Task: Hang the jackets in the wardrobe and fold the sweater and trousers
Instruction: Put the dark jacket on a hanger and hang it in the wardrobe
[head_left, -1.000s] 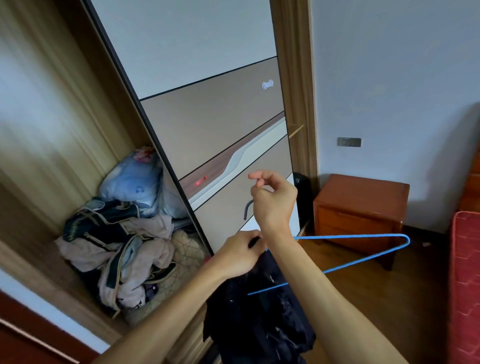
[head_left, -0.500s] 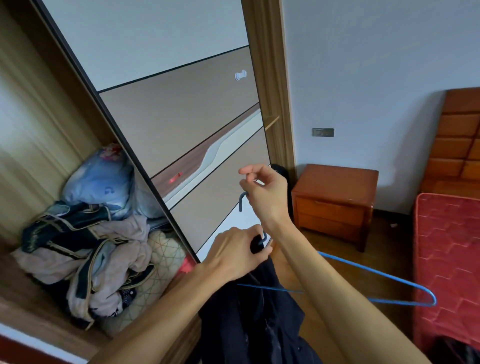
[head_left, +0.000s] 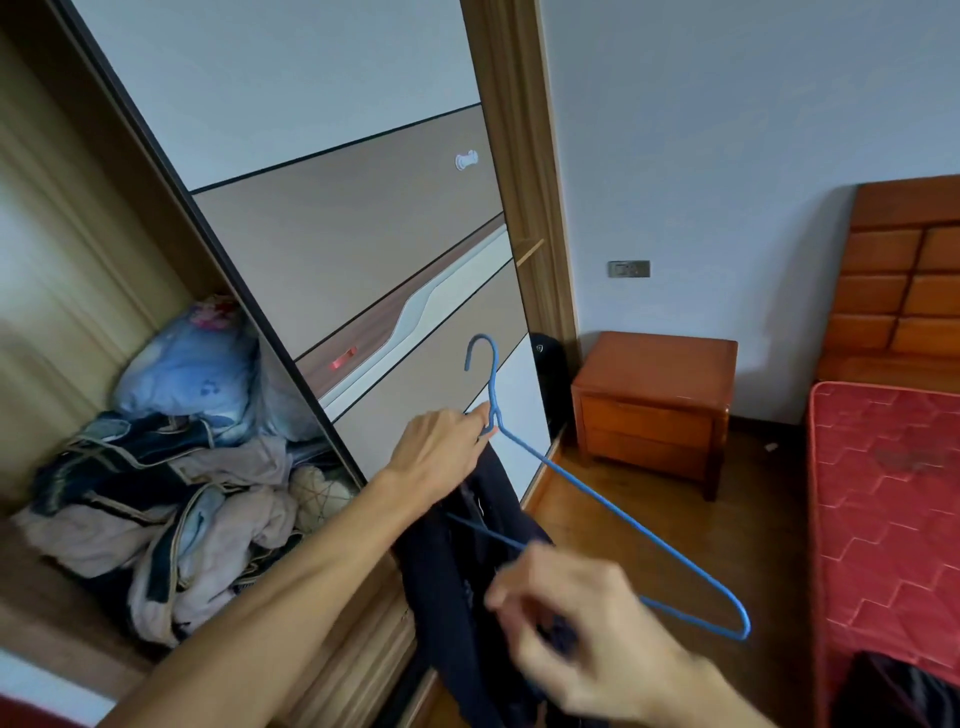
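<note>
Right, from my remote seat I take the sliding door (head_left: 337, 270) of the wardrobe (head_left: 78, 249) as my marker. The left hand (head_left: 441, 452) is just in front of the door's lower panel, reaching across from the open side. Its fingertips pinch the blue wire hanger (head_left: 493, 387) at the twisted neck under the hook. The hook stands upright against the door's face. The hanger's shoulder wire slopes down and away from the door, out over the wooden floor (head_left: 675, 519).

A dark jacket (head_left: 457, 597) hangs below the left hand, just off the door's bottom edge, with the hanger's lower wire running across its cloth. The right hand (head_left: 571, 629) is lower and further out from the door, at the jacket and the lower wire. Its fingers are curled, but it is blurred, and I cannot tell whether they have hold of cloth, wire or nothing.

Past the door's open edge, inside the wardrobe, a heap of clothes (head_left: 156, 509) lies on the shelf, and a pale blue bundle (head_left: 192, 369) sits on top of it. On the door's far side, beyond the frame, a wooden nightstand (head_left: 654, 405) stands against the wall. Further out again is a red mattress (head_left: 883, 493).
</note>
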